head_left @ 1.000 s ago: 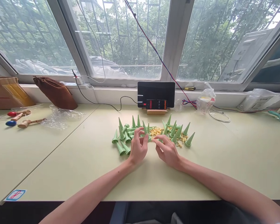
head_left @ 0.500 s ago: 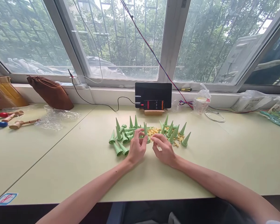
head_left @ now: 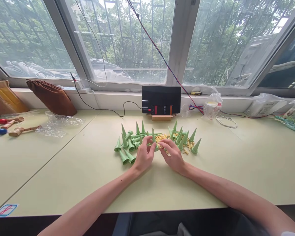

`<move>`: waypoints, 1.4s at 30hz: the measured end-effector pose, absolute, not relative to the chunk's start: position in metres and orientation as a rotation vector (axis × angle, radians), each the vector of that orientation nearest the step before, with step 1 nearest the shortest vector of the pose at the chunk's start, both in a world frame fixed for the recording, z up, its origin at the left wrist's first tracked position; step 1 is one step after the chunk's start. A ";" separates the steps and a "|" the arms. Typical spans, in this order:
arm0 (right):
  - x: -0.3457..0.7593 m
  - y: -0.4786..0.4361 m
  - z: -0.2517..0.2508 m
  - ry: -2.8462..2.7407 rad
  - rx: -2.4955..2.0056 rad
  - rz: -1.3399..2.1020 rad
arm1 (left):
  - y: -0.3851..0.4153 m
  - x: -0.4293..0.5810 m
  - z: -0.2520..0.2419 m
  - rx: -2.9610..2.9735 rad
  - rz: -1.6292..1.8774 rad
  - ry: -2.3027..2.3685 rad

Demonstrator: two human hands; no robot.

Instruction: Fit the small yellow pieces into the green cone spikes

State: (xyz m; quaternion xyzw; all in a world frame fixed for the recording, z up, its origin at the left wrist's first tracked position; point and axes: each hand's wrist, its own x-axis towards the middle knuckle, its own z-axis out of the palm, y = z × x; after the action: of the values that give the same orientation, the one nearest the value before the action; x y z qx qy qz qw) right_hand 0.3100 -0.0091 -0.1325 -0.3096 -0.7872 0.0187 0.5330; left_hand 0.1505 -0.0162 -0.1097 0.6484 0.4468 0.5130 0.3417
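My left hand [head_left: 145,155] is closed around a green plastic watering spike [head_left: 153,136], its point upward, just above the table. Close by on the right, my right hand [head_left: 173,157] pinches what looks like a small yellow valve piece [head_left: 159,146] against the side of the spike's base. The fingertips hide most of that piece. Behind both hands lies a heap of small yellow pieces [head_left: 164,137]. Several green spikes lie or stand to the left [head_left: 125,142], and several more stand upright to the right, one spike [head_left: 196,147] at the outer edge.
A black tablet [head_left: 161,95] and a phone [head_left: 161,110] lean on a small brown stand [head_left: 162,118] at the back. Brown pouch [head_left: 52,98], wooden toys [head_left: 19,131] and clear plastic wrap [head_left: 54,124] are at left. A bagged cup [head_left: 212,106] and a coiled cable [head_left: 226,123] are at right.
My right hand has moved slightly left, bringing its fingertips up to the base of the spike. My left hand keeps the spike in nearly the same place.
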 end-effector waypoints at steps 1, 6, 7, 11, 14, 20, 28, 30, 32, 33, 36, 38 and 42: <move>0.310 -0.009 -0.132 -1.866 -0.728 0.048 | -0.016 0.151 -0.110 1.655 1.329 1.156; 0.312 -0.008 -0.133 -1.841 -0.644 0.136 | -0.016 0.151 -0.108 1.519 1.311 1.122; 0.312 -0.008 -0.134 -1.831 -0.645 0.158 | -0.016 0.151 -0.108 1.507 1.311 1.118; 0.312 -0.010 -0.136 -1.774 -0.711 0.287 | -0.016 0.151 -0.107 1.493 1.307 1.103; 0.312 -0.011 -0.135 -1.768 -0.738 0.340 | -0.016 0.151 -0.107 1.501 1.306 1.091; 0.312 -0.012 -0.130 -1.784 -0.773 0.258 | -0.017 0.151 -0.106 1.530 1.301 1.053; 0.312 -0.012 -0.130 -1.793 -0.823 0.296 | -0.019 0.152 -0.106 1.579 1.286 1.037; 0.312 -0.012 -0.130 -1.798 -0.822 0.304 | -0.019 0.152 -0.106 1.586 1.279 1.041; 0.312 -0.012 -0.130 -1.802 -0.824 0.311 | -0.019 0.152 -0.107 1.592 1.281 1.046; 0.312 -0.012 -0.130 -1.803 -0.823 0.312 | -0.019 0.152 -0.107 1.594 1.283 1.046; 0.312 -0.011 -0.130 -1.808 -0.809 0.301 | -0.018 0.151 -0.108 1.597 1.287 1.047; 0.313 -0.011 -0.131 -1.817 -0.802 0.292 | -0.018 0.151 -0.108 1.606 1.286 1.047; 0.313 -0.010 -0.134 -1.838 -0.800 0.281 | -0.018 0.150 -0.109 1.632 1.282 1.047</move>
State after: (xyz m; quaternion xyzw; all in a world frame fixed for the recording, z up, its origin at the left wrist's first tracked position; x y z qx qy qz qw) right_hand 0.3127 -0.0100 -0.1343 -0.3350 -0.7700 0.1178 0.5301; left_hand 0.1503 -0.0179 -0.1093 0.6443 0.4134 0.5063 0.3972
